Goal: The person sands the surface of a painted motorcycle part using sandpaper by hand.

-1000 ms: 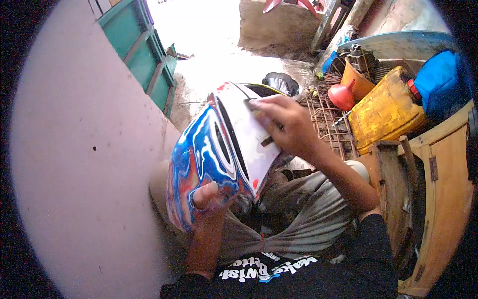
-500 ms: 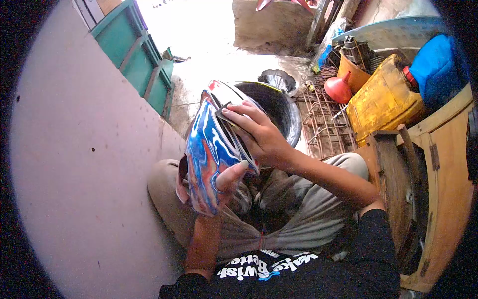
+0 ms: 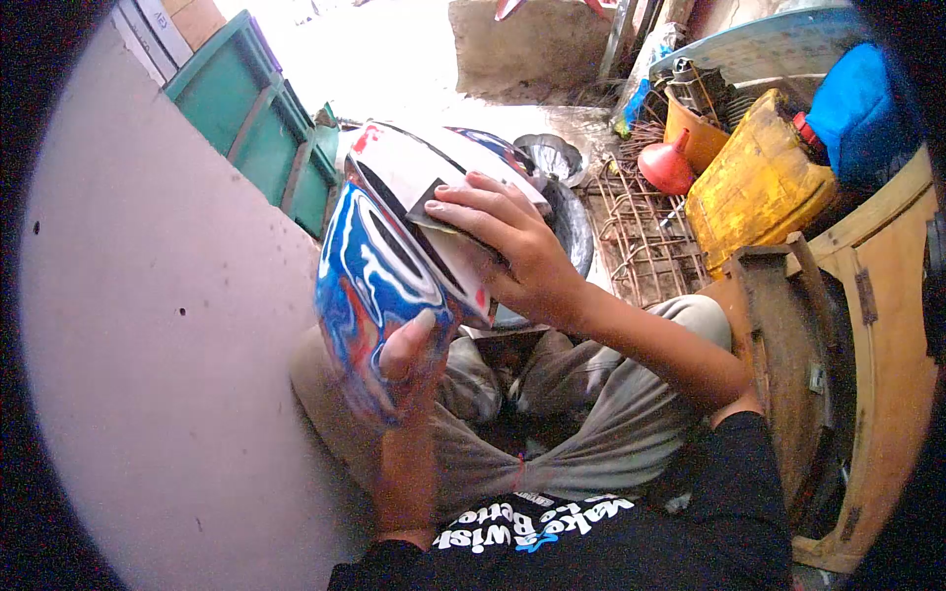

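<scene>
In front of me is a hard, helmet-like painted shell (image 3: 374, 261), marbled in blue, white and orange on its side, with a white upper part. My left hand (image 3: 404, 360) grips its near lower side, thumb lying on the marbled surface and the other fingers hidden. My right hand (image 3: 517, 241) presses a small dark sheet (image 3: 424, 202), which looks like sandpaper, flat against the white part. Its fingers lie together over the sheet. A black basin (image 3: 572, 231) stands behind the shell, partly hidden by it.
A pale wall (image 3: 168, 325) runs close along the left, with a green panel (image 3: 246, 123) beyond it. To the right are rusty wire mesh (image 3: 636, 241), a red funnel (image 3: 667, 164), a yellow jerrycan (image 3: 759, 187) and a wooden frame (image 3: 887, 364).
The shell has shifted left and turned, so more of its white top shows. My left hand has moved left with it, while my right hand stays on the surface with the dark sheet.
</scene>
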A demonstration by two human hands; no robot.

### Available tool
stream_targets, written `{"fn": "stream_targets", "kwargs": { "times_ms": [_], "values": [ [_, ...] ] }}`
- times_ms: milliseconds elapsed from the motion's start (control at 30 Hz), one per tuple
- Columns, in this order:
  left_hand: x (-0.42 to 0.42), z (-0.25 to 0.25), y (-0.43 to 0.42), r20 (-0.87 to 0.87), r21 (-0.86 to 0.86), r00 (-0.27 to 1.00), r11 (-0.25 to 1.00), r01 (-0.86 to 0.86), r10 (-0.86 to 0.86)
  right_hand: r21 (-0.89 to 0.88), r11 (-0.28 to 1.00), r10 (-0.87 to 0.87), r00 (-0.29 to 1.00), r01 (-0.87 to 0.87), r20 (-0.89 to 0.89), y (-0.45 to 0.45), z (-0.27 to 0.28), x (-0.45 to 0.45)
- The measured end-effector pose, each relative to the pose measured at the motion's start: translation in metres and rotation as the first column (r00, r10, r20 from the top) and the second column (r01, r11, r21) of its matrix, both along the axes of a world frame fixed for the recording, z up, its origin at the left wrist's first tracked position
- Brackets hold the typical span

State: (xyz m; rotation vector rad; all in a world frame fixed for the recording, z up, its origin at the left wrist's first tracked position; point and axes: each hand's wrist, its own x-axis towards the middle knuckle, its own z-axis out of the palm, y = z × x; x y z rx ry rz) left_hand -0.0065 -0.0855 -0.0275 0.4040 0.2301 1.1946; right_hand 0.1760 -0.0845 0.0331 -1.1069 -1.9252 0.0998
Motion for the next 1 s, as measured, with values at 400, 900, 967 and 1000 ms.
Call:
{"fn": "stream_targets", "kwargs": {
  "times_ms": [400, 900, 967, 1000],
  "values": [
    [-0.011, -0.07, 0.033, -0.463, 0.863, 0.301, 0.502, -0.062, 0.834, -0.087, 0.996, 0.034, 0.999, -0.031, 0.036, 0.012, -0.023, 0.0],
    [-0.037, 0.07, -0.023, -0.501, 0.242, 0.834, 0.963, -0.12, 0.23, -0.09, 0.986, 0.145, 0.988, -0.139, 0.056, -0.005, 0.035, 0.007],
    [-0.044, 0.047, -0.018, -0.72, 0.49, 0.533, 0.869, -0.062, 0.444, -0.134, 0.98, 0.156, 0.986, -0.146, 0.063, -0.002, 0.026, 0.009],
    [-0.058, 0.036, -0.022, -0.725, 0.686, 0.044, 0.715, 0.135, 0.687, -0.136, 0.985, 0.122, 0.986, -0.106, 0.114, -0.003, 0.025, 0.009]
  ]
}}
